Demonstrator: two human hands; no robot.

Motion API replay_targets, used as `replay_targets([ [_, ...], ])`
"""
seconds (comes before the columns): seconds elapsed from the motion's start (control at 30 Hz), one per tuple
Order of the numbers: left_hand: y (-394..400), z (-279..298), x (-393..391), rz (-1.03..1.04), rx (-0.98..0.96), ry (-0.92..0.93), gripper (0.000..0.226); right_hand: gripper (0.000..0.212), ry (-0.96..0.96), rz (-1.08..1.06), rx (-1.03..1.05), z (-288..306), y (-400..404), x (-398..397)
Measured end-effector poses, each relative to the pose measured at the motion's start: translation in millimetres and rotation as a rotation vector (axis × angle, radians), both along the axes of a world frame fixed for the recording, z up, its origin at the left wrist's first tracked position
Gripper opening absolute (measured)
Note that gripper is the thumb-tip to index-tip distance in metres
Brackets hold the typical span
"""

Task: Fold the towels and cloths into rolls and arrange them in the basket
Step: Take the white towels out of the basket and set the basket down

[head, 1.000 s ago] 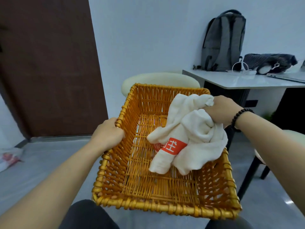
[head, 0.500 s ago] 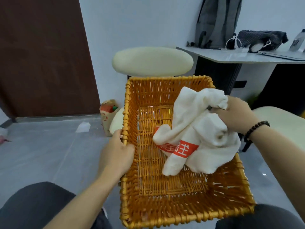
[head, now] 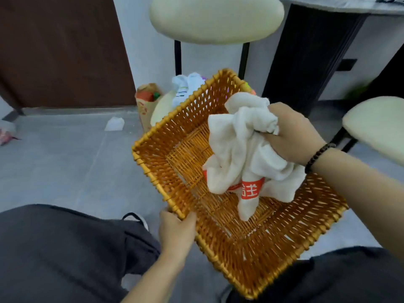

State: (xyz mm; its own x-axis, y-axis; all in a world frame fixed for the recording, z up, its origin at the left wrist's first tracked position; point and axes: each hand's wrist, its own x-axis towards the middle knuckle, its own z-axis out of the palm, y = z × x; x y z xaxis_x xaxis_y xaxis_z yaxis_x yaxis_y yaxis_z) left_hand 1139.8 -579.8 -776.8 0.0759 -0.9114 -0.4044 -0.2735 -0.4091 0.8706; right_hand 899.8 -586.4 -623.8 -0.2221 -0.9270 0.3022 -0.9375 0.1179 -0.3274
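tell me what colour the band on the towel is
Red-orange band with white characters, on the cream towel; head view.

The basket (head: 218,215) was woven wicker in a bright orange-gold, its weave open enough to show grey floor (head: 65,162) through the gaps. The towel (head: 242,154) bunched above it was cream-white, with a red band (head: 251,190) bearing white characters. A bracelet (head: 318,156) of dark, nearly black beads circled the right wrist. The trousers (head: 61,252) were charcoal grey. Two stool seats (head: 214,18) were pale cream on black legs. The door (head: 61,51) was dark reddish brown, the wall (head: 142,51) white. Behind the basket lay a white cloth (head: 185,86) with faint coloured stripes, and a tan paper bag (head: 147,101) printed in red.
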Motion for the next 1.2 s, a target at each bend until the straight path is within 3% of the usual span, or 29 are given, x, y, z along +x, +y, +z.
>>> replay_targets([
  [0.2,16,-35,15,0.083,0.196,0.102,0.026,0.033,0.091,0.204,-0.055,-17,-14,29],
  [0.4,23,-59,28,0.290,0.365,0.226,0.007,0.036,0.198,0.413,-0.073,-32,-30,58],
  [0.5,26,-66,32,0.359,0.420,0.291,0.016,0.039,0.264,0.470,-0.080,-46,-33,71],
  [0.67,28,-84,34,0.471,0.596,0.299,0.013,0.043,0.308,0.552,0.053,-86,-47,77],
  [0.97,26,-124,4,0.535,0.655,0.228,0.013,0.045,0.080,0.417,0.400,-168,-91,62],
  [1.2,-4,-146,-46,0.581,0.700,0.366,0.013,0.053,0.052,0.318,0.415,-197,-101,52],
])
